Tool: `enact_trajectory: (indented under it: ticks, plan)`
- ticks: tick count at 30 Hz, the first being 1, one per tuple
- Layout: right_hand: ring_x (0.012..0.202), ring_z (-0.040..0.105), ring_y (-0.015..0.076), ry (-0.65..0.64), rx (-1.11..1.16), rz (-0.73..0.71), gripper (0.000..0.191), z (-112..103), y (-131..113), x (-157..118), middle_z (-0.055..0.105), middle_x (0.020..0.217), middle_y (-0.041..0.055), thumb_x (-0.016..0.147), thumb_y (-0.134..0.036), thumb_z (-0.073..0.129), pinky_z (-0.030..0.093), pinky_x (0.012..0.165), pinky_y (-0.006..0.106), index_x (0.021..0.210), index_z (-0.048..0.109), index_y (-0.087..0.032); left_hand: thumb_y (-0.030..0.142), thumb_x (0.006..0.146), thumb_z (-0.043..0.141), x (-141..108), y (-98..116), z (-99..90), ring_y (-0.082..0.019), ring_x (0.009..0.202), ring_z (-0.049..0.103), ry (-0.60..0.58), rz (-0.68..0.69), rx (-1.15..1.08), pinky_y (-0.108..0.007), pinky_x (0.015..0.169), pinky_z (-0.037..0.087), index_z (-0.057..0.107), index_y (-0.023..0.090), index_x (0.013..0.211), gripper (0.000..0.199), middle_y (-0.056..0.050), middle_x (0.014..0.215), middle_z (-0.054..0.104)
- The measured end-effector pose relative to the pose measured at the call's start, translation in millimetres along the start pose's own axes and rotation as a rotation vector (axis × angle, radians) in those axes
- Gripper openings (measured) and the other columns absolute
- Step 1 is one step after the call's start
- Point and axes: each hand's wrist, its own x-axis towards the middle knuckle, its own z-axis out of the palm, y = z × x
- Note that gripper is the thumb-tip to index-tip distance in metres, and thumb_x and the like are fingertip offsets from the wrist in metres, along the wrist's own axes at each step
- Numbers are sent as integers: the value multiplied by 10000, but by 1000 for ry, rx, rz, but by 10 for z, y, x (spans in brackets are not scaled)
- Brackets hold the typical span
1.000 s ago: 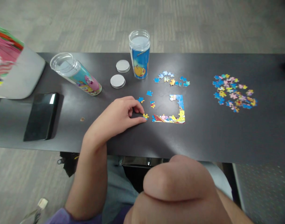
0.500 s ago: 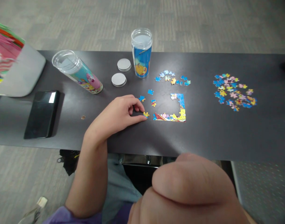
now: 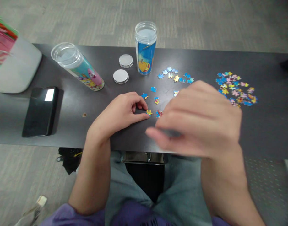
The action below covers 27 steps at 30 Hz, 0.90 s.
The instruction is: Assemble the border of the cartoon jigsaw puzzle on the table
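A shiny black box (image 3: 39,112) lies at the left of the frame, with a picture-covered jar (image 3: 88,73) leaning in the upper left. In the middle, the left hand (image 3: 120,110) has thumb and finger pinched on a yellow puzzle piece (image 3: 149,112) lying on the table (image 3: 125,138). Just right, the right hand (image 3: 200,122) (blurred by motion) covers other pieces, thumb apart from curled fingers; whether it grips anything, I cannot tell. A pile of pieces (image 3: 235,89) lies at the right

Grey streaked carpet (image 3: 99,23) stretches beyond a long, dark table (image 3: 268,131).
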Motion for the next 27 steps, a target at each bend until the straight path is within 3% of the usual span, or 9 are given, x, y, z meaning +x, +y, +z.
enact_trajectory:
  ticks: [3, 6, 10, 14, 17, 21, 24, 27]
  plan:
    - [932, 828, 322, 63, 57, 30, 96, 146, 480, 65, 858, 1049, 43, 1178, -345, 805, 612, 846, 518, 1102, 851, -307, 529, 914, 960, 0, -47, 17, -197, 879, 611, 19, 25, -13, -410, 868, 500, 907, 235, 1041, 325, -27, 999, 767]
    - [894, 787, 321, -44, 42, 139, 41, 286, 795, 49, 857, 1094, 90, 1111, -280, 851, 580, 859, 508, 1130, 878, -255, 504, 927, 1001, -1, -104, 35, -176, 858, 605, 35, 54, -11, -396, 852, 482, 931, 230, 1063, 314, -14, 993, 763]
    - [888, 783, 332, -158, 65, 217, 66, 389, 870, 53, 868, 1167, 102, 1128, -306, 872, 605, 892, 532, 1187, 897, -288, 520, 922, 1043, -9, -146, 53, -167, 848, 617, 57, 82, -53, -391, 824, 489, 932, 237, 1068, 337, -8, 1003, 773]
    - [925, 800, 371, -173, 121, 261, 103, 436, 832, 115, 870, 1164, 93, 1111, -294, 856, 658, 959, 614, 1173, 913, -355, 516, 1021, 953, -11, -151, 79, -158, 822, 609, 218, 90, -43, -391, 806, 515, 938, 214, 1232, 368, -26, 1058, 757]
    - [931, 785, 384, -155, 119, 301, 104, 347, 902, 119, 870, 1150, 95, 1116, -315, 847, 675, 972, 653, 1129, 919, -390, 433, 1076, 843, 0, -152, 113, -158, 834, 611, 299, 42, 84, -408, 848, 538, 931, 206, 1396, 403, -58, 1182, 758]
    - [894, 754, 342, 15, 40, 373, 110, 11, 1167, 23, 863, 1090, 97, 1098, -349, 849, 665, 901, 583, 1165, 935, -333, 510, 1118, 753, 23, -173, 175, -187, 874, 643, 305, -27, 197, -480, 943, 583, 916, 295, 1594, 547, -96, 1355, 750]
    - [875, 747, 317, 77, -17, 432, 136, -214, 1365, -47, 858, 1046, 84, 1079, -367, 850, 646, 883, 539, 1160, 938, -303, 591, 1140, 675, 45, -191, 216, -230, 931, 680, 320, -69, 271, -522, 953, 583, 940, 360, 1583, 566, -110, 1418, 747]
    - [887, 755, 309, 37, -22, 461, 146, -228, 1475, -39, 864, 1057, 92, 1069, -345, 856, 644, 903, 527, 1165, 944, -281, 625, 1149, 641, 57, -195, 234, -248, 945, 689, 331, -94, 300, -531, 912, 564, 962, 381, 1534, 557, -104, 1404, 757]
